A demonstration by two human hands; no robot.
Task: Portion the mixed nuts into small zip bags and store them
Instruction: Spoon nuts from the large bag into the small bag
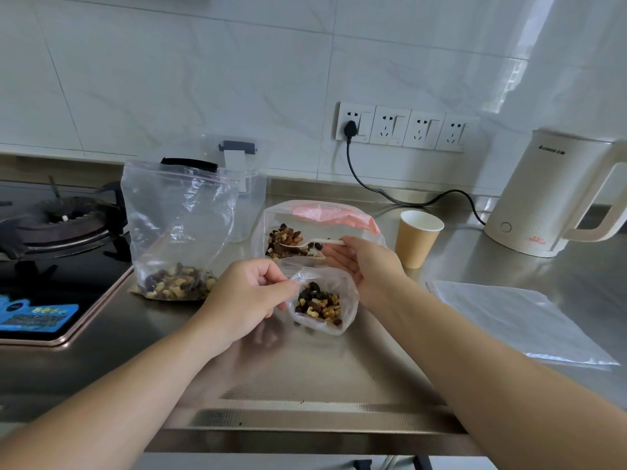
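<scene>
A small clear zip bag partly filled with mixed nuts stands on the steel counter at centre. My left hand pinches its left rim and holds it open. My right hand is just right of the bag and holds a white plastic spoon whose bowl reaches into the nuts in a larger bag with a pink strip behind. Another tall clear zip bag with nuts at its bottom stands to the left.
A gas stove lies at the left. A clear plastic box stands behind the tall bag. A paper cup, a white kettle with its cord, and flat empty bags sit on the right.
</scene>
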